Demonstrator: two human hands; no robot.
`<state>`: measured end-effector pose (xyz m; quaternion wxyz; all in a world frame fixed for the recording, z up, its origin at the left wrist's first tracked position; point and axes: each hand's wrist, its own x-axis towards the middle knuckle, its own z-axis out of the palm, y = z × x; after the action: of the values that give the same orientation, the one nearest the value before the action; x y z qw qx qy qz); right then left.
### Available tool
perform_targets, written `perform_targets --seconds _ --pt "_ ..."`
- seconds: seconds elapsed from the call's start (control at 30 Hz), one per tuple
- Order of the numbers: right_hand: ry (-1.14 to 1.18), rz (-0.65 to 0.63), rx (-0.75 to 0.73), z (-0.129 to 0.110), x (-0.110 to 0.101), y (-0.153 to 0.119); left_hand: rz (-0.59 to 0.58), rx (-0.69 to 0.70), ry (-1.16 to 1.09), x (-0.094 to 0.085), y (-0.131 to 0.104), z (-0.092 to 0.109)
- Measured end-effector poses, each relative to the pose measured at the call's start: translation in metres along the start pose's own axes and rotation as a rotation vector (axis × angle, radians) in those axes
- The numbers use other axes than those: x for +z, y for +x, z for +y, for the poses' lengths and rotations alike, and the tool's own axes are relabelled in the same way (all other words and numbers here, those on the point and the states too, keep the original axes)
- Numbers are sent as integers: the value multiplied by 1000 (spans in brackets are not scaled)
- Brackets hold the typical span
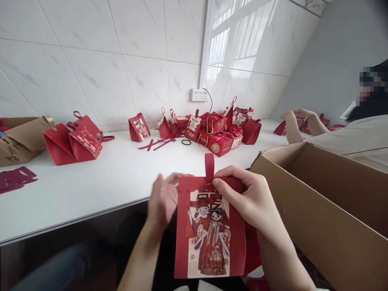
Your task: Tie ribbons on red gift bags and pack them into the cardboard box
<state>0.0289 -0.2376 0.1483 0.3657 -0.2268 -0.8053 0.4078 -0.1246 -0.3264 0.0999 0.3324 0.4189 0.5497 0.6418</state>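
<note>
The right hand pinches the upright red gift box at its top, beside the ribbon loop; the left hand, loosely open, is at its left edge, contact unclear. Its long axis runs top to bottom.

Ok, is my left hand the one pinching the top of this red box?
No, the right hand pinches the top of the red box, beside its ribbon loop.
</note>
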Motion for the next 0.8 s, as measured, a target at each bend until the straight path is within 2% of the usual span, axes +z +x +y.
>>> perform_targets --seconds 0.1,0.23,0.43,0.63,0.8 --pt "-15 3 -43 -3 4 -1 31 86 62 -10 -13 24" --pt "-23 6 -87 -8 11 1 74 11 327 -1 -20 45" --pt "-40 -14 -85 -9 10 2 192 56 270 12 -17 44" --pt "-54 -17 -91 -6 6 1 217 7 270 15 -18 44" --pt "-53 -66 -91 -9 2 2 272 44 309 19 -19 44"
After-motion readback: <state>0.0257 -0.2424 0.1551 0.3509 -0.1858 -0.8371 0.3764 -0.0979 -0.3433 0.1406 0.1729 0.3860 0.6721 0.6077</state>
